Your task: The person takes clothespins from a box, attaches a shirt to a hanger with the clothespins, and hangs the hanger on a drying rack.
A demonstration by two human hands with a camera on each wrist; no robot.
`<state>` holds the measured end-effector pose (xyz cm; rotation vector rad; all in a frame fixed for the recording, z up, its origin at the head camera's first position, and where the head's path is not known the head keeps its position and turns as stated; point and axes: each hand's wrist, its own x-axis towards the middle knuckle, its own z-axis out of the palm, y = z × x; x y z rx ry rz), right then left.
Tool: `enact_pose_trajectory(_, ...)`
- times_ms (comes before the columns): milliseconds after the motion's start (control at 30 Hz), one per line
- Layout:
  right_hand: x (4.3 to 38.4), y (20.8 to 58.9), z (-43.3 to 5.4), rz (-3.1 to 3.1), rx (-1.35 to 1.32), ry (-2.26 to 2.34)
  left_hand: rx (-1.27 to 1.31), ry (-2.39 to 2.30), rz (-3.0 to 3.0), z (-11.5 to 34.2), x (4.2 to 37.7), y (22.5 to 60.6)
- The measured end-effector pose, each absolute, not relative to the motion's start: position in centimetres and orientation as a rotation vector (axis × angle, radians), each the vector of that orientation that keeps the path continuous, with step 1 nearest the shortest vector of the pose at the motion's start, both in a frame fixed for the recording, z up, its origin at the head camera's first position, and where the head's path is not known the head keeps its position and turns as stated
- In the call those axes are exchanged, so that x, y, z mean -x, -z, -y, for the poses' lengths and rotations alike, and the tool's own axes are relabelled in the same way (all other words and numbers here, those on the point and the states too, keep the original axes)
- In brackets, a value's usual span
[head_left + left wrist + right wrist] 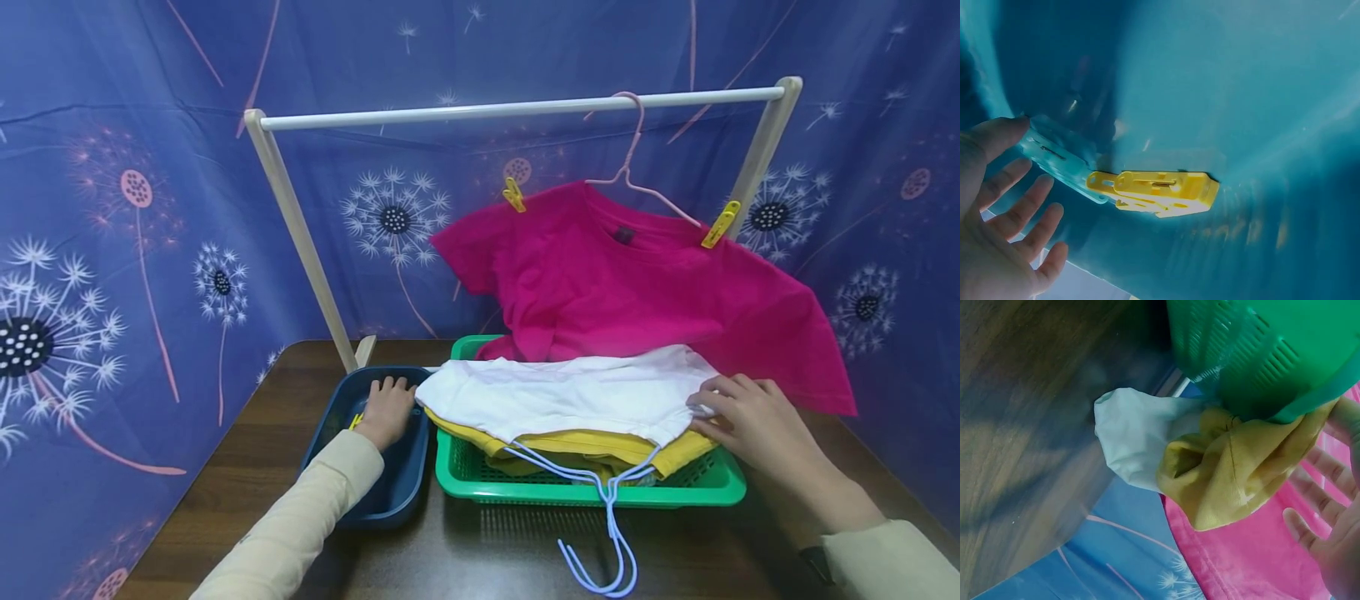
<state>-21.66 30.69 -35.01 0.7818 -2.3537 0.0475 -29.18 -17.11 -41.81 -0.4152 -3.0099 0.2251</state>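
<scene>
Inside the dark blue basin [405, 492] is my left hand [388, 410], its fingers loosely spread. Its thumb tip meets one end of a teal clothespin [1063, 165] in the left wrist view; a yellow clothespin [1169, 190] lies against that one. At the right end of a white garment [570, 387], my right hand [757, 425] pinches the fabric edge between thumb and fingers. Beneath the white cloth is a yellow garment [1241, 469]. Light blue hangers [611, 517] stick out from these garments toward me, hooks over the table. The garments lie across a green basket [525, 492].
Behind the basket stands a rack with a white rail [450, 114]. A magenta T-shirt [615, 283] hangs there on a pink hanger [632, 158], with a yellow clothespin [722, 225] at each shoulder. Below is a brown wooden table [247, 442]; a blue patterned curtain [187, 67] surrounds it.
</scene>
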Motion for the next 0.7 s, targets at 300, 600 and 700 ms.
enact_pose_trajectory(300,21.69,34.84,-30.74,2.332,-0.82,-0.024,0.416,-0.154,3.023,16.92,29.37,41.97)
enact_pose_trajectory(600,21.68,34.96,-30.64,2.355,-0.809,-0.005,0.466,-0.038,3.003,17.2,29.37,41.85)
enact_pose_trajectory(700,21.59,34.95,-30.66,2.351,-0.81,-0.001,0.493,-0.024,2.999,17.31,29.42,41.81)
